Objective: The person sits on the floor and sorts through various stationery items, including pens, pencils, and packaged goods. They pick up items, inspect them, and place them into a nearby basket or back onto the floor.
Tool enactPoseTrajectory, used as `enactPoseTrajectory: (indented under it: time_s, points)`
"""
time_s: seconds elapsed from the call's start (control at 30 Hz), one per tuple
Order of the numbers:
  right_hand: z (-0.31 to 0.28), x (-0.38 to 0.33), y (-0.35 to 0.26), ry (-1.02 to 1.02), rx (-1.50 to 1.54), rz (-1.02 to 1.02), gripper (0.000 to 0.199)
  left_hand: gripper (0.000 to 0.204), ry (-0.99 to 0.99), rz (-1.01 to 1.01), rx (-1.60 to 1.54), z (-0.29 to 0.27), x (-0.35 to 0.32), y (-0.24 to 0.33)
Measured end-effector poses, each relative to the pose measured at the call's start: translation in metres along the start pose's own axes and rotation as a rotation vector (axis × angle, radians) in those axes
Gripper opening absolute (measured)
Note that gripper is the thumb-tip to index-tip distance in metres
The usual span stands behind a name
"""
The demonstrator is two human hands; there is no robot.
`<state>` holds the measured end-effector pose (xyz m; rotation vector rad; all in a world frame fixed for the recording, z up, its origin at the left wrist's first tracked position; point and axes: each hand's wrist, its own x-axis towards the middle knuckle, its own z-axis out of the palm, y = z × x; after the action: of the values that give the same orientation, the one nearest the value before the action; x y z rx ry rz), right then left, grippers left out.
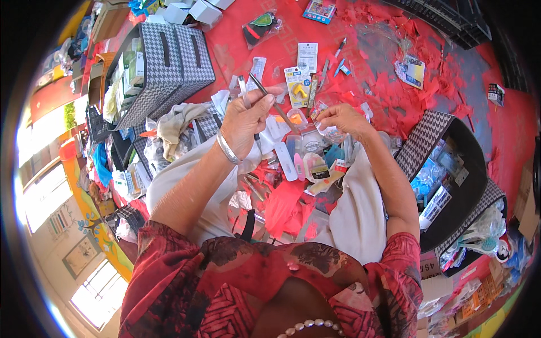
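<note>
My left hand (246,121) is closed around two slim writing tools, held up over the pile. One is a pen (243,89) with a white or clear upper part; the other is a dark, pencil-like stick (258,84) slanting down to the right. My right hand (345,120) has its fingers pinched together above some clear plastic wrapping; whatever sits between the fingertips is too small to tell. Just beyond lies a blister card (297,88) with a yellow item, beside a short ruler-like strip (313,92). Between my knees are a white oblong case (285,161) and a pink item (299,167).
A houndstooth storage box (179,62) filled with packages stands at the left. Another open houndstooth box (428,132) leans at the right, holding blue plastic-wrapped goods. Torn red sheeting (372,62) covers the floor, with a blue marker (339,67) and a packaged card (414,72) on it.
</note>
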<state>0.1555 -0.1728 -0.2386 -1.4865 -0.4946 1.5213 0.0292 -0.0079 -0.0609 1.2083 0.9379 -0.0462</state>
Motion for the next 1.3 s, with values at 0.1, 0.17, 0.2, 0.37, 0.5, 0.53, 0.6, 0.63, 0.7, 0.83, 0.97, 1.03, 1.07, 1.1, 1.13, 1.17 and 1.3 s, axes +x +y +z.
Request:
enactPoseTrajectory:
  time_s: [0.1,0.17,0.2,0.37,0.5,0.53,0.6,0.63,0.7,0.83,0.97,1.03,1.07,1.1,1.13,1.17,1.3]
  points:
    - [-0.019,0.015,0.023,0.06,0.091,0.097,0.017,0.024,0.021,0.002,0.047,0.0,-0.003,-0.003]
    - [-0.033,0.022,0.045,0.188,0.138,0.057,0.015,0.025,0.026,-0.015,0.028,-0.001,-0.003,-0.006]
    - [-0.041,0.026,0.055,0.333,0.081,0.092,0.016,0.023,0.061,-0.069,0.015,-0.002,-0.002,-0.008]
    - [-0.085,0.052,0.075,0.873,-0.586,0.019,0.017,0.02,0.156,-0.248,-0.069,-0.013,0.0,-0.011]
    - [-0.084,0.086,0.056,0.974,-0.712,-0.055,0.02,0.019,0.129,-0.3,-0.237,-0.013,-0.004,-0.01]
    - [-0.08,0.097,0.049,0.972,-0.737,-0.048,0.02,0.019,0.138,-0.32,-0.252,-0.013,-0.006,-0.009]
    - [-0.069,0.115,0.04,0.978,-0.804,-0.03,0.019,0.02,0.067,-0.321,-0.286,-0.014,-0.01,-0.004]
    - [-0.063,0.123,0.037,0.984,-0.846,-0.017,0.02,0.019,0.061,-0.334,-0.293,-0.015,-0.009,-0.002]
    - [-0.058,0.128,0.034,0.915,-0.948,0.01,0.022,0.021,0.019,-0.382,-0.248,-0.017,-0.009,0.0]
    - [-0.063,0.111,0.032,0.552,-1.1,0.138,0.022,0.027,-0.002,-0.457,-0.191,-0.022,-0.011,0.001]
    - [-0.074,0.093,0.02,0.622,-1.115,0.343,0.021,0.027,-0.106,-0.495,-0.198,-0.028,-0.017,0.005]
    - [-0.077,0.097,0.013,0.705,-1.137,0.235,0.019,0.028,-0.16,-0.491,-0.194,-0.027,-0.019,0.007]
    - [-0.078,0.102,0.011,0.768,-1.14,0.154,0.018,0.028,-0.156,-0.479,-0.17,-0.025,-0.021,0.006]
    - [-0.077,0.107,0.01,0.71,-1.22,0.077,0.017,0.029,-0.151,-0.469,-0.141,-0.023,-0.021,0.006]
    - [-0.076,0.113,0.011,0.681,-1.297,-0.03,0.017,0.03,-0.132,-0.466,-0.14,-0.021,-0.022,0.006]
    - [-0.075,0.118,0.015,0.64,-1.37,-0.113,0.019,0.031,-0.114,-0.466,-0.139,-0.019,-0.022,0.006]
    - [-0.077,0.123,0.036,0.596,-1.383,-0.058,0.016,0.028,-0.143,-0.463,-0.121,-0.019,-0.019,0.008]
